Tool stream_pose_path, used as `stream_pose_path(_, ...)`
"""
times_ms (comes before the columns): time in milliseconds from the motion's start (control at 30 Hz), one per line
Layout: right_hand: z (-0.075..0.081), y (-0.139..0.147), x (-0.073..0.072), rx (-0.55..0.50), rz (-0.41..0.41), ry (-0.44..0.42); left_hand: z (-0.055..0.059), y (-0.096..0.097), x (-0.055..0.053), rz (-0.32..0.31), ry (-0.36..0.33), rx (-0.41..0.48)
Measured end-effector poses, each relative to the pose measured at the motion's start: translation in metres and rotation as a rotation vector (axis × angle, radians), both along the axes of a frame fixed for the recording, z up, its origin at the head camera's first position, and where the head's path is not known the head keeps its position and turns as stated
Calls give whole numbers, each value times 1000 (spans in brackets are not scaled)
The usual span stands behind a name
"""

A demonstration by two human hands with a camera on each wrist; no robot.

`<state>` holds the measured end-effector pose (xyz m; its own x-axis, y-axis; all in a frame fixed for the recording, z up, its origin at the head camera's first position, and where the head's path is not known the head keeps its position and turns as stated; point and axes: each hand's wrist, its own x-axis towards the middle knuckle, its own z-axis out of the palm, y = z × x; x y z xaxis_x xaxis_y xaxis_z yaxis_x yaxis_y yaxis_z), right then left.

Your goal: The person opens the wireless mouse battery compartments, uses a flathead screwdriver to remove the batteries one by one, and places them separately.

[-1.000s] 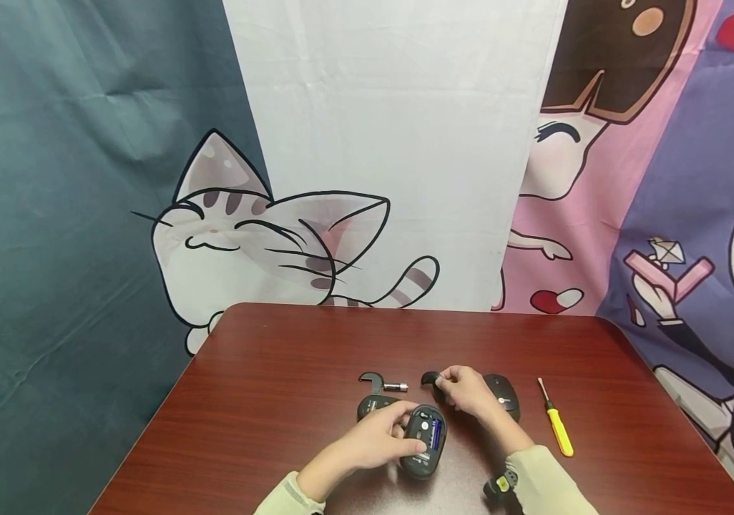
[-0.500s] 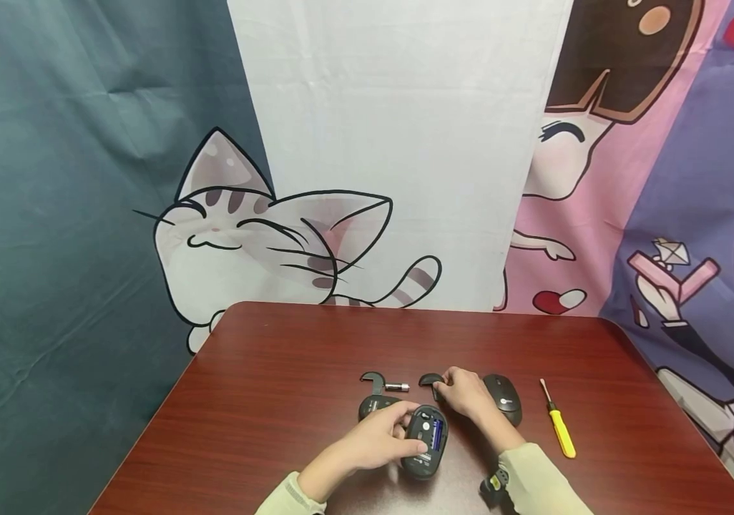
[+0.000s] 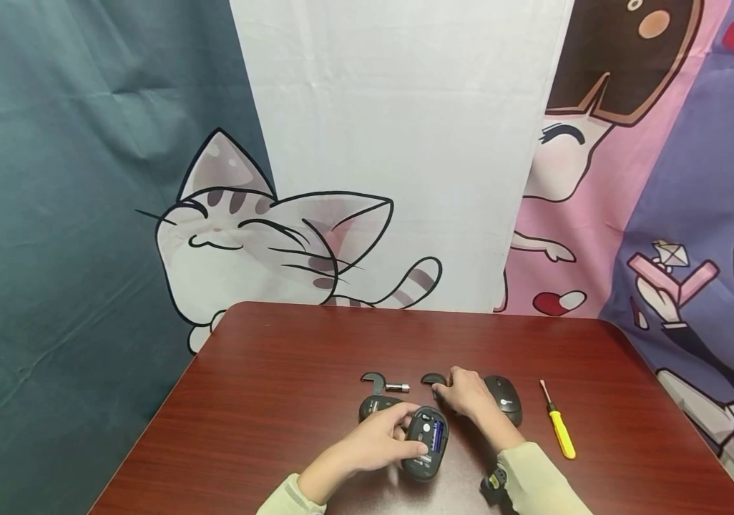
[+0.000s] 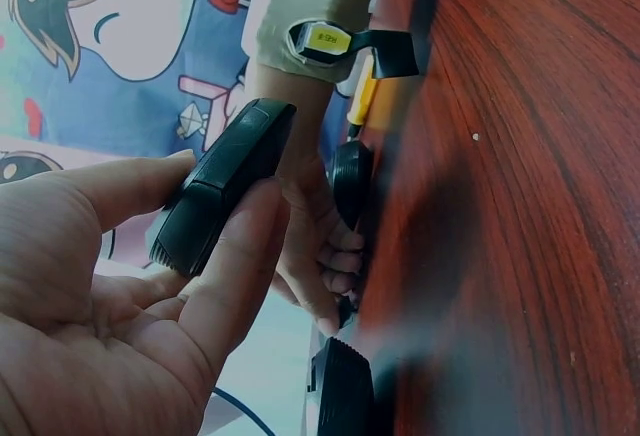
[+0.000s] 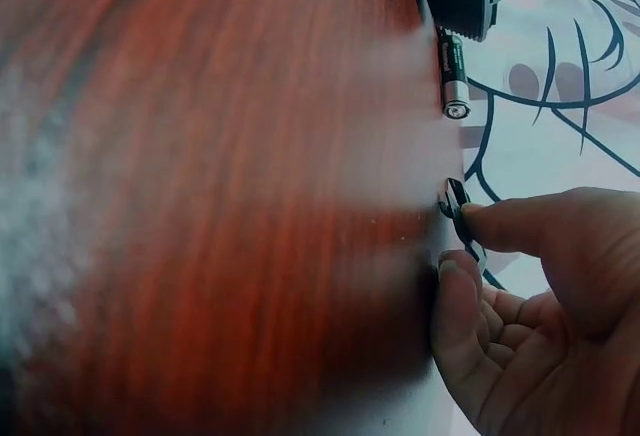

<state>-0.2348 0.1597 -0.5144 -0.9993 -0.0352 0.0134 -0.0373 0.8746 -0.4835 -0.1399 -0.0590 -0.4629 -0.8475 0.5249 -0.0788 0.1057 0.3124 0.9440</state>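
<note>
In our left hand (image 3: 380, 438), thumb and fingers grip a mouse (image 3: 428, 432) above the table (image 3: 290, 372). Our right hand (image 3: 468, 395) pinches a cover (image 3: 432, 378). To the right lie a second mouse (image 3: 502, 398) and a screwdriver (image 3: 559, 427).

pale green long fabric left sleeve (image 3: 288, 498) | matching pale green long fabric right sleeve (image 3: 541, 478) | at right sleeve's end: compact black wrist device (image 3: 498, 478) | bright yellow label (image 4: 325, 39) with small dark printing | flat black tab (image 4: 390, 54) jutting out
</note>
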Motion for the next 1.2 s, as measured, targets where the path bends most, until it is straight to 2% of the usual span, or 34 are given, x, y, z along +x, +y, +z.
stream_pose_path(533, -1, -8, 3, 77, -10, 2, 1, 0, 4, -11, 7, 25)
stream_pose_path(833, 2, -6, 6, 69, -10, 39, 1, -1, 4, -12, -11, 39)
stream_pose_path(1200, 22, 15, 23, 17, 21, 53, -1, -4, 0, 11, 21, 4)
